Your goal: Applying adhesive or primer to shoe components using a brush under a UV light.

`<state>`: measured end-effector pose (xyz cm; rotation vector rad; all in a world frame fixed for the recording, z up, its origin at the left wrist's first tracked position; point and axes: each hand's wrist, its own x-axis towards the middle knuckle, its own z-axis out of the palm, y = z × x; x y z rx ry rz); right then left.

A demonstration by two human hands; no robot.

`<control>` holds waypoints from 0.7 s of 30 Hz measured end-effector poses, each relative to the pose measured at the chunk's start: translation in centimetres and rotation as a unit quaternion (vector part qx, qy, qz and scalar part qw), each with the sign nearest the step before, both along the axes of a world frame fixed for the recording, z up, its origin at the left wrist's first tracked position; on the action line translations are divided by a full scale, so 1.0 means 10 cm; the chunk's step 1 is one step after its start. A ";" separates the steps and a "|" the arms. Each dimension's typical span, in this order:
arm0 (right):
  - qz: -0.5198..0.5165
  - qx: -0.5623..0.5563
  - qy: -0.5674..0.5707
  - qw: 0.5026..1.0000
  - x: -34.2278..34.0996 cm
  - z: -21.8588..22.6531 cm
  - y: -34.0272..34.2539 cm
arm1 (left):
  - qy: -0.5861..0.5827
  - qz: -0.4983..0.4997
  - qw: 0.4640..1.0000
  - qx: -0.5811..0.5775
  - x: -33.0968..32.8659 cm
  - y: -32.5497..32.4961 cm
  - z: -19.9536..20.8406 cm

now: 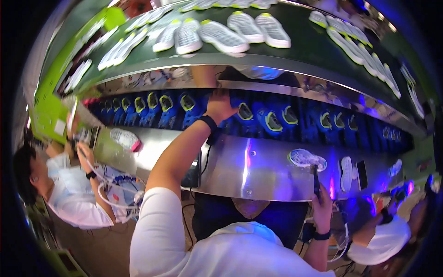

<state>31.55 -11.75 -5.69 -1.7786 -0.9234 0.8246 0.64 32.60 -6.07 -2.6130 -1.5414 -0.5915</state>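
1. Left hand (220, 105), 12 o'clock: placed at row of blue shoes (273, 121); thumb spread, other fingertips blurred, grip cannot be told.
2. Right hand (323, 202), 4 o'clock: fingers wrapped around dark-handled tool (316, 181); tip seen at pale shoe sole (304, 158), 3 o'clock; contact unclear.
3. White label (60, 127), 9 o'clock: any print too small to be read.
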 end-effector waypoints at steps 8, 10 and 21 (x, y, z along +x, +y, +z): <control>-0.016 0.047 -0.005 0.999 -0.14 0.46 -0.01 | 0.114 -0.013 0.989 -0.099 0.38 -0.17 -0.12; -0.025 0.070 0.011 0.997 -0.07 0.30 -0.12 | 0.070 -0.053 0.991 -0.099 0.31 -0.28 0.05; 0.009 0.134 0.034 0.990 -0.09 0.00 -0.14 | 0.127 -0.252 0.936 -0.211 0.02 -2.71 0.75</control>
